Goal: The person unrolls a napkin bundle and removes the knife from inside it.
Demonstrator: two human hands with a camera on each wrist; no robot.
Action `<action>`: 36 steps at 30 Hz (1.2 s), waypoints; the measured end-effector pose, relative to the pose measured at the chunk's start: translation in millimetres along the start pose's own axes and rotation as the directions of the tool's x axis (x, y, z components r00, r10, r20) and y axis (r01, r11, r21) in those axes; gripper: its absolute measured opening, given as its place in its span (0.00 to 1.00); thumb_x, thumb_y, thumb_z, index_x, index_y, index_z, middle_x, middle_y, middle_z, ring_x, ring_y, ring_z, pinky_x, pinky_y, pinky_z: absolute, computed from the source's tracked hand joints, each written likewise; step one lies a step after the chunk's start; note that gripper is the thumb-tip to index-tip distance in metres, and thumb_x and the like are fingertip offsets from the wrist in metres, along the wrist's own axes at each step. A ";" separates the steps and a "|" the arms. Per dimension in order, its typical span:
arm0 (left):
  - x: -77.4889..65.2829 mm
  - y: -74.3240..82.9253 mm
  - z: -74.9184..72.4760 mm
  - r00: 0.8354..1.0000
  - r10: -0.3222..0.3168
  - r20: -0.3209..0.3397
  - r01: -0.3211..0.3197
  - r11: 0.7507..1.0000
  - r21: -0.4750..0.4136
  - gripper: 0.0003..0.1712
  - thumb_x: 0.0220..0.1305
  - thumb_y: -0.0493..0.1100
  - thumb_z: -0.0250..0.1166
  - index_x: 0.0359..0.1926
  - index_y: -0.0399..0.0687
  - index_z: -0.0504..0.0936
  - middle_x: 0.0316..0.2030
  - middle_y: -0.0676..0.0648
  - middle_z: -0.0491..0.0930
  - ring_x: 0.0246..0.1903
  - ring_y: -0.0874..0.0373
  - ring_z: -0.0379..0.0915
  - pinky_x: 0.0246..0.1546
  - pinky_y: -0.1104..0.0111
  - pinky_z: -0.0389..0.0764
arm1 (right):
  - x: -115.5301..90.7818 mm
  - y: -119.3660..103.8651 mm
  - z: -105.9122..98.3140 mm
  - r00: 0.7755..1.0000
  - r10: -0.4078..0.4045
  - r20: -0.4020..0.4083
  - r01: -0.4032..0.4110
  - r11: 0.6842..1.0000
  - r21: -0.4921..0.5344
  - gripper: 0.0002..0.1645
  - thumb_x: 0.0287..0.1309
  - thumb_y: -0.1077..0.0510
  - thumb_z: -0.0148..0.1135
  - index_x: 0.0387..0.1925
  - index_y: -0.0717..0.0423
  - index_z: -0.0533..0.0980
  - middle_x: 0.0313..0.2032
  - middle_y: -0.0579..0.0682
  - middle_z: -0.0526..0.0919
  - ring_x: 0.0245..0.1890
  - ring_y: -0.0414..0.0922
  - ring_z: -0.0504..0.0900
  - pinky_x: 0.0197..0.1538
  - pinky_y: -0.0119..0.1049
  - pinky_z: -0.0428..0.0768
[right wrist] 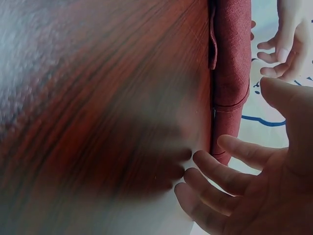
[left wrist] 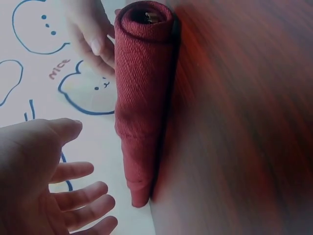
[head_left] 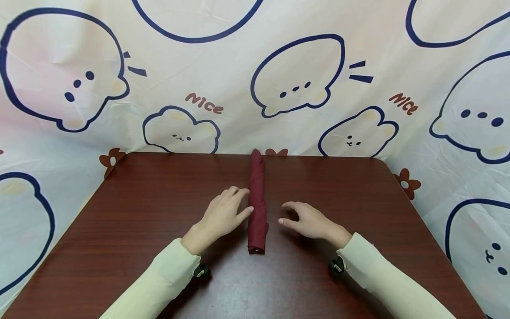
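Observation:
A dark red cloth (head_left: 256, 201), rolled into a long narrow bundle, lies lengthwise down the middle of the brown table. Its near end shows a spiral of layers with a small brass-coloured bit inside, seen in the left wrist view on the rolled cloth (left wrist: 146, 63). Along the left side is my left hand (head_left: 225, 210), fingers spread and relaxed, the thumb tip overlapping the roll's edge in the head view. To the right, a short gap away from the cloth, my right hand (head_left: 308, 220) hovers over the table with loosely bent fingers. Neither hand grips anything.
The dark wooden table (head_left: 159, 186) has rounded far corners. Behind it and at both sides hangs a pale curtain (head_left: 239, 75) printed with cartoon figures. A dark wrist device (head_left: 202, 271) sits under the left sleeve, and another wrist device (head_left: 336, 266) under the right.

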State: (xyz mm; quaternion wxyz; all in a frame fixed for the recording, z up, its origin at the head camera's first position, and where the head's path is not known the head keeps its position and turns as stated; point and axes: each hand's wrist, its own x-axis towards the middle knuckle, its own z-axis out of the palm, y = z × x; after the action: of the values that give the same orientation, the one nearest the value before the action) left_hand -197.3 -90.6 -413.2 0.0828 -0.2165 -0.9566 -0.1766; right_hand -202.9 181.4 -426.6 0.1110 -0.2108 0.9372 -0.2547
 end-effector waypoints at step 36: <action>25.7 8.2 21.7 0.961 -0.026 0.275 0.060 0.992 -0.113 0.27 0.69 0.51 0.64 0.66 0.52 0.73 0.49 0.40 0.80 0.39 0.52 0.78 0.43 0.57 0.81 | 15.3 -17.0 12.8 0.988 -0.138 0.064 0.137 0.990 0.014 0.27 0.63 0.52 0.69 0.59 0.60 0.77 0.52 0.53 0.84 0.52 0.46 0.82 0.57 0.46 0.80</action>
State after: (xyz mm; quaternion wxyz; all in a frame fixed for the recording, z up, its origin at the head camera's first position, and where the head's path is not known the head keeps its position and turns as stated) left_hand -218.4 -65.7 -424.7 -0.0670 -0.2225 -0.9510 -0.2041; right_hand -206.7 155.6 -430.1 0.1242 -0.2826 0.9151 -0.2593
